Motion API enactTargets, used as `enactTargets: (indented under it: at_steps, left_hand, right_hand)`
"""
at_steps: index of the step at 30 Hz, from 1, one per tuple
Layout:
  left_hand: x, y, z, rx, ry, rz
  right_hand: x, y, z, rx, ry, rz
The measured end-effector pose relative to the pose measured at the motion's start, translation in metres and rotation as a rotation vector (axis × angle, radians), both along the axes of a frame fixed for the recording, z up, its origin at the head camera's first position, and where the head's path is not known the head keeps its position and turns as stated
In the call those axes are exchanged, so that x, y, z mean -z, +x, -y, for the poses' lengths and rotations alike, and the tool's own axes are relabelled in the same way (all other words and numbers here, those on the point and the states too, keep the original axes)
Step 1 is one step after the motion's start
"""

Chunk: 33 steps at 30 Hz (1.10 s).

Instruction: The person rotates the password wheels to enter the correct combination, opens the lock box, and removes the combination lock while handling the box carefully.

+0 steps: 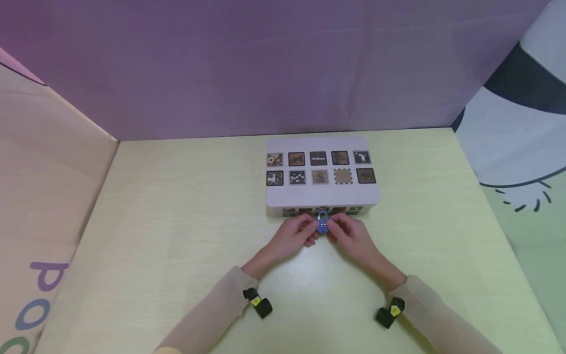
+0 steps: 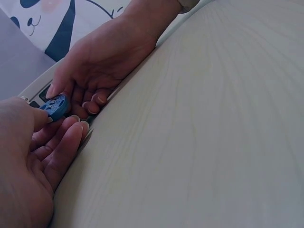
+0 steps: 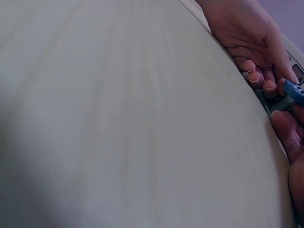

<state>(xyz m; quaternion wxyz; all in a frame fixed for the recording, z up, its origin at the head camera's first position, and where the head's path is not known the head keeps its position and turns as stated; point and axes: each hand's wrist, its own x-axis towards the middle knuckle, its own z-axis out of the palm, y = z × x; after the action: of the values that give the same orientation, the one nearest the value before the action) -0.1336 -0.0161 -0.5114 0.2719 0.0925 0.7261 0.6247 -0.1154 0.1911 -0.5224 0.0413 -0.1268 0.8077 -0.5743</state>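
A small blue combination padlock (image 1: 323, 226) hangs at the middle of the front side of a white box (image 1: 318, 196), its shackle up against the box's front edge. My left hand (image 1: 293, 235) pinches the lock's left side between thumb and fingers. From the other side, my right hand (image 1: 353, 237) grips it the same way. In the left wrist view the lock's face with its small dials (image 2: 56, 105) shows between the two thumbs. The right wrist view catches only part of the blue lock (image 3: 295, 91) at its edge.
The box lid carries two rows of dark and brown square pictures (image 1: 320, 177). It stands on a pale wood-grain table (image 1: 185, 221), near a purple back wall (image 1: 247, 73). Printed panels flank the table on the left and right. Each sleeve bears a black wrist camera (image 1: 264, 308).
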Motion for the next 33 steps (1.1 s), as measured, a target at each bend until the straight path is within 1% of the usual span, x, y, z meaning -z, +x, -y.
enactTargets:
  at_steps: [10, 18, 26, 33]
  left_hand:
    - [-0.0018, 0.0003, 0.0001, 0.008, -0.011, -0.026]
    - [-0.0038, 0.0012, 0.0002, 0.008, -0.019, -0.033]
    - [-0.0025, 0.0006, 0.0003, 0.008, -0.012, -0.023]
    - [-0.0023, 0.0007, 0.0005, 0.004, -0.003, -0.014]
  right_hand:
    - [0.0002, -0.0008, -0.001, 0.006, -0.01, 0.026]
    - [0.0011, -0.0006, -0.0008, 0.004, -0.023, 0.023]
    - [-0.0012, 0.0007, -0.0003, -0.004, -0.034, 0.03]
    - [-0.0004, 0.0002, -0.0007, -0.006, -0.022, 0.032]
